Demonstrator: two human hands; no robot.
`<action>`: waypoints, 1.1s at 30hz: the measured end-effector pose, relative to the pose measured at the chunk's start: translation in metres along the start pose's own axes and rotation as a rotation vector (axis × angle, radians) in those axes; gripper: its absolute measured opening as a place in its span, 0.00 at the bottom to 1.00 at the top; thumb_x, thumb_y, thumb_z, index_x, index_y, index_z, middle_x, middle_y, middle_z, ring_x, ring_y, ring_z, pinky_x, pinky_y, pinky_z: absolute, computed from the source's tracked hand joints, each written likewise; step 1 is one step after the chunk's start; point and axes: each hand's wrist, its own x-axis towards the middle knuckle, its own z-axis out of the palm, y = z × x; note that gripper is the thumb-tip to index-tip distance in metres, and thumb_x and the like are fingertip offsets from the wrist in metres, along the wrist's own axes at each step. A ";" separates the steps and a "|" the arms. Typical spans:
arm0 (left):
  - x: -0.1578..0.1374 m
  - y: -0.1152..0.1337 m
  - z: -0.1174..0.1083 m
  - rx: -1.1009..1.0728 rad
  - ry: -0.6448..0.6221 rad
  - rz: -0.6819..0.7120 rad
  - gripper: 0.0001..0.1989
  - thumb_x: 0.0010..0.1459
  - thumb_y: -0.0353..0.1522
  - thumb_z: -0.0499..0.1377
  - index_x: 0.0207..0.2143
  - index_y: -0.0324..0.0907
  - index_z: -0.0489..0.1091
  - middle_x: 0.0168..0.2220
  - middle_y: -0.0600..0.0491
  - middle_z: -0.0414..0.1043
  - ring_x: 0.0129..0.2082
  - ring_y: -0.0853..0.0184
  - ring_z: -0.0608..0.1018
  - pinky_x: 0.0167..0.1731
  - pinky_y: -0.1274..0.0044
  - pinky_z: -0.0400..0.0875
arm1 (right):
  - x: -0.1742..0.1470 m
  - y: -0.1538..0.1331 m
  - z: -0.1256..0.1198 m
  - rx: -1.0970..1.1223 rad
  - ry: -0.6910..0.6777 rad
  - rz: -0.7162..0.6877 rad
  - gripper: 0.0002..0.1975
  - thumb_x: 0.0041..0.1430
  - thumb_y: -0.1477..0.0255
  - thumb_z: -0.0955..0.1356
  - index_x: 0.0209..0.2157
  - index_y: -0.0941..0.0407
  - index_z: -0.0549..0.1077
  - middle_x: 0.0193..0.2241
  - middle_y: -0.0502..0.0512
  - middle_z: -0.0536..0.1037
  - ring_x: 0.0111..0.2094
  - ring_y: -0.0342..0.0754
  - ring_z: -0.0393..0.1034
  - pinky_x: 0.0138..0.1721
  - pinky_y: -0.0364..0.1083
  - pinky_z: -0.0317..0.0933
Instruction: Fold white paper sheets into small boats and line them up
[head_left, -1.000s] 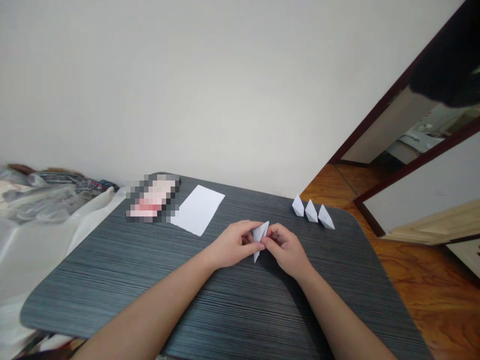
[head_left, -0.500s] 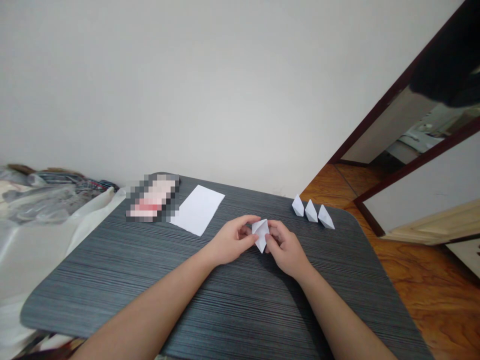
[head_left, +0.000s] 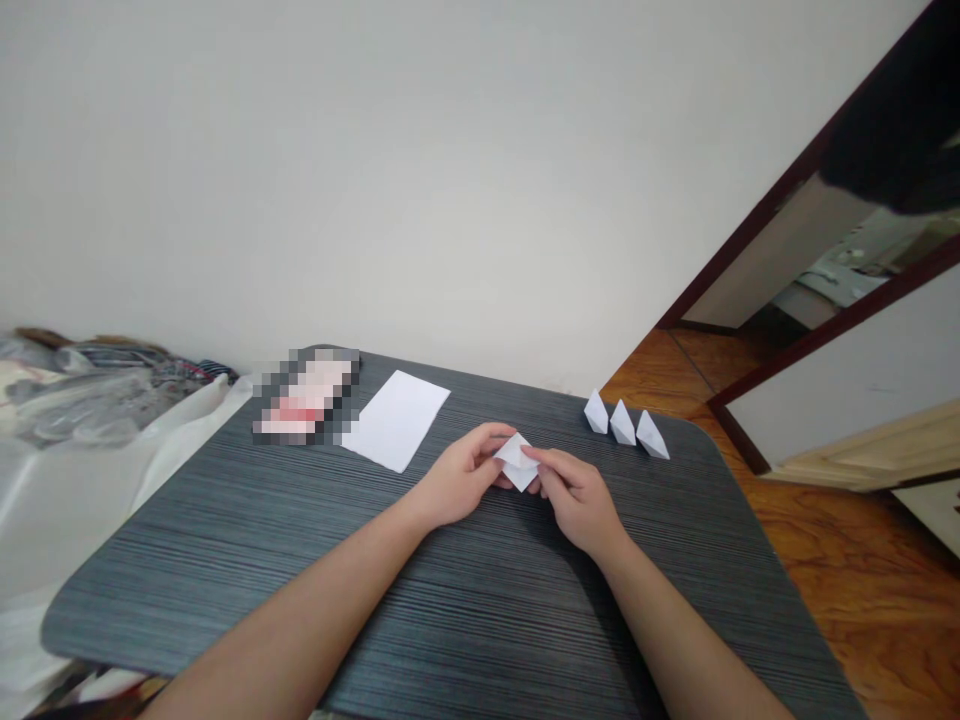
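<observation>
Left hand (head_left: 459,485) grips the left edge of a small folded white paper (head_left: 519,473); right hand (head_left: 585,505) pinches its right side, one digit covering part of the upper face. It is held between both hands over the middle of the dark table (head_left: 420,630). Beyond the left hand lies a flat white sheet (head_left: 403,418), one corner masked by a pixelated patch (head_left: 309,395). Three folded pieces (head_left: 622,424) sit in a row near the far right corner. Pale wall (head_left: 450,180) borders the far edge.
</observation>
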 end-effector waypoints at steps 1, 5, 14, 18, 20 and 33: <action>0.000 0.000 0.000 -0.021 -0.011 -0.024 0.17 0.58 0.28 0.51 0.51 0.40 0.59 0.36 0.49 0.72 0.33 0.69 0.76 0.36 0.72 0.72 | 0.000 0.001 0.000 0.005 0.006 0.000 0.15 0.61 0.74 0.60 0.46 0.53 0.73 0.26 0.52 0.73 0.27 0.45 0.67 0.33 0.46 0.62; -0.001 -0.002 0.000 -0.020 -0.002 -0.054 0.18 0.59 0.30 0.51 0.52 0.40 0.59 0.27 0.52 0.73 0.27 0.68 0.77 0.33 0.70 0.74 | -0.001 0.002 0.001 0.019 0.030 0.023 0.15 0.61 0.73 0.60 0.47 0.53 0.72 0.27 0.52 0.72 0.27 0.45 0.67 0.33 0.47 0.62; -0.002 0.004 -0.001 -0.006 -0.010 -0.014 0.15 0.58 0.32 0.53 0.46 0.34 0.68 0.30 0.48 0.74 0.27 0.68 0.77 0.33 0.72 0.74 | -0.001 0.001 0.006 0.337 0.093 0.169 0.12 0.60 0.71 0.62 0.47 0.54 0.64 0.24 0.50 0.72 0.24 0.44 0.67 0.25 0.44 0.61; -0.003 0.008 -0.001 0.035 0.005 -0.011 0.14 0.58 0.30 0.52 0.44 0.34 0.70 0.29 0.49 0.75 0.27 0.69 0.77 0.33 0.73 0.73 | -0.002 0.003 0.004 0.374 0.076 0.159 0.09 0.60 0.70 0.63 0.42 0.55 0.69 0.25 0.52 0.73 0.24 0.45 0.68 0.25 0.45 0.62; -0.003 0.008 -0.002 0.038 0.012 -0.006 0.15 0.57 0.30 0.52 0.44 0.34 0.71 0.29 0.49 0.75 0.27 0.69 0.77 0.33 0.73 0.73 | -0.002 0.004 0.003 0.345 0.056 0.151 0.09 0.60 0.71 0.62 0.40 0.56 0.71 0.24 0.52 0.73 0.24 0.44 0.67 0.26 0.45 0.62; 0.000 0.001 -0.003 -0.057 0.011 -0.006 0.15 0.54 0.32 0.58 0.43 0.37 0.63 0.27 0.52 0.74 0.24 0.71 0.75 0.28 0.78 0.71 | -0.004 0.001 -0.003 0.166 -0.002 0.044 0.10 0.60 0.71 0.62 0.39 0.55 0.73 0.27 0.53 0.73 0.26 0.45 0.68 0.30 0.47 0.63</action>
